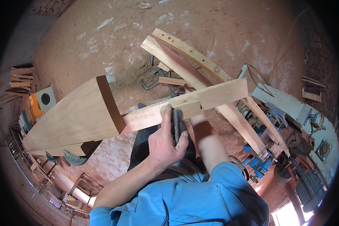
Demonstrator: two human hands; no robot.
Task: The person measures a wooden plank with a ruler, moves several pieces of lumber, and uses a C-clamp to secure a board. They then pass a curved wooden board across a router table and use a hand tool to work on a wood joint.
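A pale wooden beam (183,103) crosses in front of me, its left end meeting a wide tapered wooden panel (70,115). My left hand (165,141) grips a dark metal bar piece (176,124), possibly part of a clamp. Its index finger extends onto the beam's near side. Right of that finger, a short wooden block (189,109) lies against the beam. My right forearm (212,144) passes under the beam, which hides most of my right hand (187,88). Only a bit of the fingers shows beyond the far edge, so its hold cannot be seen.
Two long timbers, one straight (180,66) and one curved with holes (197,55), slant beneath the beam's right part. Bent metal clamps (149,85) and offcuts lie on the dirt floor. Blue-and-grey machinery (261,163) stands right. A speaker-like box (45,99) sits left.
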